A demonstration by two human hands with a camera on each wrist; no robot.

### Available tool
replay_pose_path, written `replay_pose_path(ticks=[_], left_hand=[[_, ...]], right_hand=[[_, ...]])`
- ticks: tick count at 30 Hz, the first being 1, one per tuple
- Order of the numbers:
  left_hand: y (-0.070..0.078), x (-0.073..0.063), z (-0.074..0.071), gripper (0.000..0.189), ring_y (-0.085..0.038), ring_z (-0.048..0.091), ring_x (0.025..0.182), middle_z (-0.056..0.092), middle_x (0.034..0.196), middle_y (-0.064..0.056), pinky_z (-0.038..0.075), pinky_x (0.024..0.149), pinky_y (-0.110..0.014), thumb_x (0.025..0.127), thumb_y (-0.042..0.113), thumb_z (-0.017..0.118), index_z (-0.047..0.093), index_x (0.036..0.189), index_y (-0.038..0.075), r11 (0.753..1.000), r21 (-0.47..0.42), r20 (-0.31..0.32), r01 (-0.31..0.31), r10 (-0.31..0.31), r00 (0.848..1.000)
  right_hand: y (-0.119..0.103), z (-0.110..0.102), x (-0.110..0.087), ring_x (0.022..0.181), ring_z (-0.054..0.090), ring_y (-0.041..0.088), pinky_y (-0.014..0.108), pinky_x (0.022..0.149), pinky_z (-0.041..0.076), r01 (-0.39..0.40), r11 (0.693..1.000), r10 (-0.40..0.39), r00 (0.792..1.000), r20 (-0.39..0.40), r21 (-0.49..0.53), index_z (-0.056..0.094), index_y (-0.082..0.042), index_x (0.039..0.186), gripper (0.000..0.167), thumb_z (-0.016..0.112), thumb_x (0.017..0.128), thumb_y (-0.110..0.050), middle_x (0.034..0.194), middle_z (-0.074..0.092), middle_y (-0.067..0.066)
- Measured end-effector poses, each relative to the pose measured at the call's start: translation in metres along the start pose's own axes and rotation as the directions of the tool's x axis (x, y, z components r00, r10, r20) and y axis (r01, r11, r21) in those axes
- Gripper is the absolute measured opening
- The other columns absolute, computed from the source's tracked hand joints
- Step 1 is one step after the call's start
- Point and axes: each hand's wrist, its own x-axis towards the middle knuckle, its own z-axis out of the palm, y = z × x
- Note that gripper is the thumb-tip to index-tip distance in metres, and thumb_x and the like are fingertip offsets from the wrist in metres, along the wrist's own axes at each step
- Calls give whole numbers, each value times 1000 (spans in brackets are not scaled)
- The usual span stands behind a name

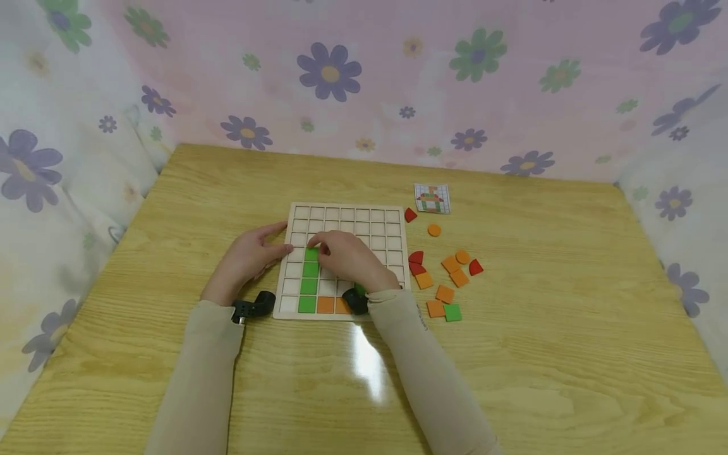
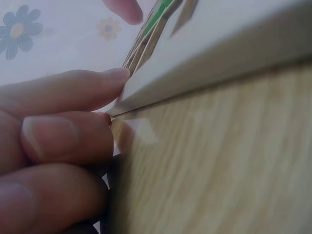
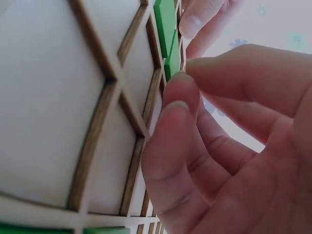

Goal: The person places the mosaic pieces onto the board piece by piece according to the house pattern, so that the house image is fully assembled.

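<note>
A light wooden grid board [image 1: 378, 210] lies flat on the table. My left hand [image 1: 248, 258] rests along its left edge, thumb at the rim; the left wrist view shows fingertips [image 2: 117, 75] against the board's side. Over the grid, my right hand [image 1: 349, 256] pinches a green square tile [image 1: 311, 254] at the top of a column of green tiles [image 1: 309, 286]. In the right wrist view its thumb and fingertips meet at that tile's [image 3: 172, 58] edge. Orange tiles [image 1: 326, 305] fill cells in the bottom row. More green [image 1: 360, 289] shows partly behind the right wrist's black camera [image 1: 355, 302].
Right of the board lie loose orange squares [image 1: 445, 294], orange round pieces [image 1: 435, 230], red quarter-circle pieces [image 1: 476, 267] and a green square [image 1: 452, 312]. A small pattern card [image 1: 432, 198] lies behind them. Flowered cloth [image 1: 398, 82] hangs along the table's back edge.
</note>
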Motion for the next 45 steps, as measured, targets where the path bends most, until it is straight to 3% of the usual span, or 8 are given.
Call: replay_pose_path(ticks=[11, 18, 26, 35, 45], left_hand=[[0, 1, 2, 65, -14, 38, 37, 45, 56, -1, 36, 37, -29, 80, 50, 60, 35, 137, 34, 1000, -2, 17, 1, -1, 1000], [1, 1, 1, 67, -14, 39, 38, 46, 57, -1, 35, 38, -29, 79, 52, 60, 34, 137, 34, 1000, 9, 12, 11, -11, 1000], [1, 0, 1, 67, -14, 39, 38, 48, 57, -2, 37, 39, -30, 80, 51, 59, 33, 138, 32, 1000, 12, 23, 2, -2, 1000], [1, 0, 3, 63, -12, 37, 36, 54, 59, -3, 36, 37, -30, 80, 46, 61, 36, 137, 31, 1000, -20, -5, -5, 5, 1000], [0, 0, 2, 65, -13, 38, 37, 55, 62, -4, 36, 37, -30, 80, 48, 61, 35, 137, 32, 1000, -6, 7, 1, -1, 1000]], right_hand=[[2, -5, -17, 75, 48, 12, 24, 64, 41, 57, 998, -57, 998, -17, 12, 60, -16, 114, 28, 50, 88, -14, 89, 55, -5], [9, -12, -32, 76, 49, 9, 24, 68, 41, 78, 997, -78, 996, -31, -31, 61, -17, 111, 25, 49, 89, -15, 89, 56, -7], [24, -15, -49, 73, 49, 9, 23, 65, 41, 50, 998, -53, 997, -61, -36, 62, -19, 107, 24, 49, 88, -15, 86, 55, -9], [37, -22, -68, 73, 48, 10, 24, 63, 41, -1, 998, -5, 995, -101, -61, 63, -18, 105, 22, 50, 88, -16, 84, 55, -9], [56, -29, -90, 76, 49, 12, 25, 65, 43, -28, 997, 21, 996, -90, -74, 62, -17, 108, 21, 53, 89, -21, 89, 56, -6]])
